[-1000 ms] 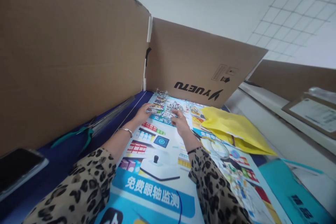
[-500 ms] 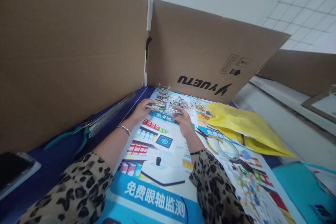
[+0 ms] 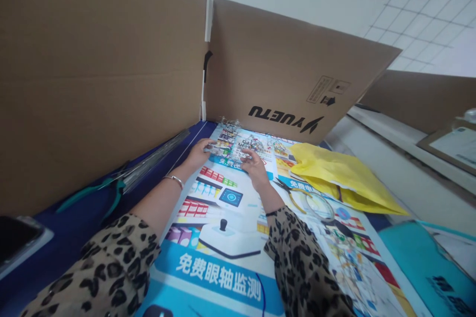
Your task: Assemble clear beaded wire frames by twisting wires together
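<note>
My left hand [image 3: 199,155] is closed in a pinch at the far end of a printed poster [image 3: 238,208], with a bangle on its wrist. To its right, my right hand [image 3: 256,170] has its thumb and fingers bent together. Thin, shiny strands seem to run between the fingertips, too fine and blurred to name. Just beyond the hands lie tangled clear and wire-like pieces [image 3: 257,142], with another small tangle [image 3: 229,124] near the cardboard corner. Yellow-handled pliers [image 3: 293,197] rest right of my right forearm, beside a coil of thin wire [image 3: 320,208].
Cardboard walls [image 3: 104,59] rise at the left and back. Teal-handled pliers [image 3: 116,195] and a bundle of thin wires [image 3: 154,161] lie left. A phone [image 3: 18,237] sits at the left edge. At right are a yellow envelope [image 3: 342,173] and a teal pouch [image 3: 420,257].
The view has shifted slightly, so the surroundings sit a little further left. Both hands stay in nearly the same place, fingers still bent.
</note>
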Tool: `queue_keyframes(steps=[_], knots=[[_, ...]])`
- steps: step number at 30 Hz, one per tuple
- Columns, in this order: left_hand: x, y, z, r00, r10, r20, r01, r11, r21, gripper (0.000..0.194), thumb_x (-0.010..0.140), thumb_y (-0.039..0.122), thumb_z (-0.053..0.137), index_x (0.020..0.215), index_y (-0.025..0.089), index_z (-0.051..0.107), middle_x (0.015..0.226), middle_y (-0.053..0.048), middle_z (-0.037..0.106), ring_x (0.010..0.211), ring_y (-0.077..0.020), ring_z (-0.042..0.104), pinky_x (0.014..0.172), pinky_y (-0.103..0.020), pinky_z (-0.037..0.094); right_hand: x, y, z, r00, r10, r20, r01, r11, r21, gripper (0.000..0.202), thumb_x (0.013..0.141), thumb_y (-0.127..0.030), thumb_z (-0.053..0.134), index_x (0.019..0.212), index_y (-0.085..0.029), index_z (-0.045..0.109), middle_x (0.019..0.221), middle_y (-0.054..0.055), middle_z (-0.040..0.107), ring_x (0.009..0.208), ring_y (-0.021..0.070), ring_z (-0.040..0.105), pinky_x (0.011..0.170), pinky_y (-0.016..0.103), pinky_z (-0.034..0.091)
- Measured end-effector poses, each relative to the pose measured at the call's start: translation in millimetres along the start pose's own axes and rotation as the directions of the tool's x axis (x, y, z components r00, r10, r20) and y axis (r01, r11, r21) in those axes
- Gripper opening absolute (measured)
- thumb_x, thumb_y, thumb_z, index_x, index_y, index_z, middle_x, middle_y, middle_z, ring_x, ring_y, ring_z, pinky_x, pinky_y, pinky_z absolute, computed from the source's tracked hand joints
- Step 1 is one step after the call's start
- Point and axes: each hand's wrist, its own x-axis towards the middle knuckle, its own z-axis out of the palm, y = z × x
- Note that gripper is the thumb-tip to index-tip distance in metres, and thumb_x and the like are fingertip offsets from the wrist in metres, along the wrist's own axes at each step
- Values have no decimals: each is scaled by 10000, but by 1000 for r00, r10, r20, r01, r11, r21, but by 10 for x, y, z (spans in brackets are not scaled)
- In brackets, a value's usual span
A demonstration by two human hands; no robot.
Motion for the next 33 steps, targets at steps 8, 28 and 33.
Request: queue_keyframes(steps=[8, 28, 33], knots=[[27, -108, -18, 996, -85, 12, 85, 996, 2, 642, 622, -7, 463, 1222, 214, 520, 1141, -68, 577, 860, -132, 588, 701, -245, 519, 11, -1, -27, 1000, 0, -26, -1, 1000, -23, 489, 526, -179, 625, 1008, -266, 626, 974, 19, 617, 958, 196, 548, 677, 268, 470], [-36, 116, -25, 995, 76, 71, -90, 970, 224, 297, 724, 64, 472, 964, 188, 597, 924, -31, 605, 873, -164, 568, 824, -303, 457, -42, -53, 2, 999, -16, 43, 19, 997, -69, 456, 576, -179, 623, 1024, -268, 639, 937, 11, 627, 920, 178, 556, 710, 274, 471], [-44, 144, -66, 995, 90, -35, -77, 957, 279, 335, 712, 26, 431, 954, 198, 586, 924, -31, 599, 900, -176, 555, 855, -320, 443, -41, -41, 14, 999, -9, 37, 13, 995, -98, 456, 582, -187, 623, 1031, -260, 644, 977, 19, 637, 917, 183, 565, 739, 297, 473]])
